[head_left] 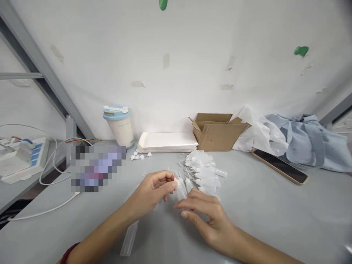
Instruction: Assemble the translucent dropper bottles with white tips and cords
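Note:
In the head view, my left hand [161,186] pinches a small translucent plastic tube [180,191] near its upper end, thumb against index finger. The tube tilts down towards my right hand [207,216]. That hand is close by on the right, its fingers stretched out and the thumb apart; whether a fingertip touches the tube is hard to tell. Just behind lies a pile of similar translucent tubes [205,169] with thin, string-like ends on its left side. Another clear tube [129,238] lies below my left forearm, and my left hand partly hides more clear pieces.
Several small white caps [142,157] lie before a stack of white envelopes [170,141]. Along the wall stand a lidded cup [121,128], an open cardboard box [222,135], a plastic bag [261,132] and blue-grey cloth [313,143]. A phone [280,167] lies right; a power strip [27,157] left.

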`<state>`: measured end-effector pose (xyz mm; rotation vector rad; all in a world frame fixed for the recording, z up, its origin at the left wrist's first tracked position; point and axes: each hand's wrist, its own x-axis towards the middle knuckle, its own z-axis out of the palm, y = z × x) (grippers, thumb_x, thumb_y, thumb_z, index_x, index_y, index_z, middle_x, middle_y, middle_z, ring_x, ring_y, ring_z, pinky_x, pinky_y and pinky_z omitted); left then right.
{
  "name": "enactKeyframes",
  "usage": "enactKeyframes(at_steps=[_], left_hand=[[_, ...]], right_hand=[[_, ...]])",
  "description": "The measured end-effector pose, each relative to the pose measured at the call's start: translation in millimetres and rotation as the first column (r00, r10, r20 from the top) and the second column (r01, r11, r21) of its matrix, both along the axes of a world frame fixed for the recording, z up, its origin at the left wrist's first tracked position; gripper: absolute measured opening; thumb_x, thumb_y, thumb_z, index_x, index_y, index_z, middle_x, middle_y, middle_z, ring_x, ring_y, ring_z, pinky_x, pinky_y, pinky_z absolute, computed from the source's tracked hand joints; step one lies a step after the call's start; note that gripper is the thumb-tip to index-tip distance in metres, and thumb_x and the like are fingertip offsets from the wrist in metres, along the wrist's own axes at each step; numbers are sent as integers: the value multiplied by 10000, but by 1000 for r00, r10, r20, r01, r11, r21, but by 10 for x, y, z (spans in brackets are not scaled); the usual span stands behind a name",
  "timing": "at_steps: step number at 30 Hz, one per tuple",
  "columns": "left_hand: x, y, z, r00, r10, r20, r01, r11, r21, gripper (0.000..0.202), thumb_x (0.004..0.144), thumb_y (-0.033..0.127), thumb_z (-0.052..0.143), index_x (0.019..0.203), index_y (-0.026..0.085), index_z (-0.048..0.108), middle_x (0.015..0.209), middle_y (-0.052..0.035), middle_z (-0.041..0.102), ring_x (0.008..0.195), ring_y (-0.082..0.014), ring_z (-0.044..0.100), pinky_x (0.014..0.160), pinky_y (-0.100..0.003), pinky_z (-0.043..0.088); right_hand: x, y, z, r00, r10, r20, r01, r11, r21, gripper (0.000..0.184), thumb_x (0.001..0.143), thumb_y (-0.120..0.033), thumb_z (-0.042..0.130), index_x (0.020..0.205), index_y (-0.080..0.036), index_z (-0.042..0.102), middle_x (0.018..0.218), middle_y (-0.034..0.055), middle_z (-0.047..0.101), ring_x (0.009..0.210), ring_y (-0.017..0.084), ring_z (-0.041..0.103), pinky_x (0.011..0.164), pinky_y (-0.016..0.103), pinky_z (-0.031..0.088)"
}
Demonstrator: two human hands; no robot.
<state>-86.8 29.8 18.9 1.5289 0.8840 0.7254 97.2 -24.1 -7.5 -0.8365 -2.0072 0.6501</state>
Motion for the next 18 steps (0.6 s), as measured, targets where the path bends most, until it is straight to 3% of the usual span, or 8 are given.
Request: enactKeyframes(at_steps=[3,6,10,14,18], left_hand=[[-35,16,-25,999,-21,42,22,999,-26,162,820,328,552,812,168,579,728,22,511,589,-92,460,614,-237,421],[-62,29,-35,997,-37,68,37,999,-7,149,822,321,560,852,177,584,773,20,525,606,-92,482,655,-247,419],[-72,39,2,997,-67,41,66,998,24,151,840,319,540,861,174,576,794,14,526,626,-96,486,660,-246,414],[-61,45,31,999,-38,-13,38,998,56,160,824,321,547,786,166,555,737,16,497,644,-110,457,620,-231,412],[-43,41,-11,995,4,-104,3,998,68,247,825,368,524,680,171,490,622,47,419,571,-100,413,546,-213,377]], right_hand=[[2,6,47,989,27,-143,-61,970,-235,169,873,-190,520,921,-200,681,768,24,644,718,133,559,679,273,449],[10,13,70,971,35,-236,-133,901,-413,140,862,-230,537,859,-193,672,775,20,656,716,130,563,678,270,440],[9,15,72,959,22,-284,-169,847,-505,92,844,-262,557,817,-181,590,768,19,645,701,129,561,652,261,426],[3,5,61,987,-34,-160,-38,904,-426,89,859,-242,520,791,-187,538,725,5,599,683,128,539,631,251,418],[19,5,-1,999,-53,8,54,991,-120,90,868,-146,467,842,-189,542,754,16,581,693,131,525,625,247,427]])
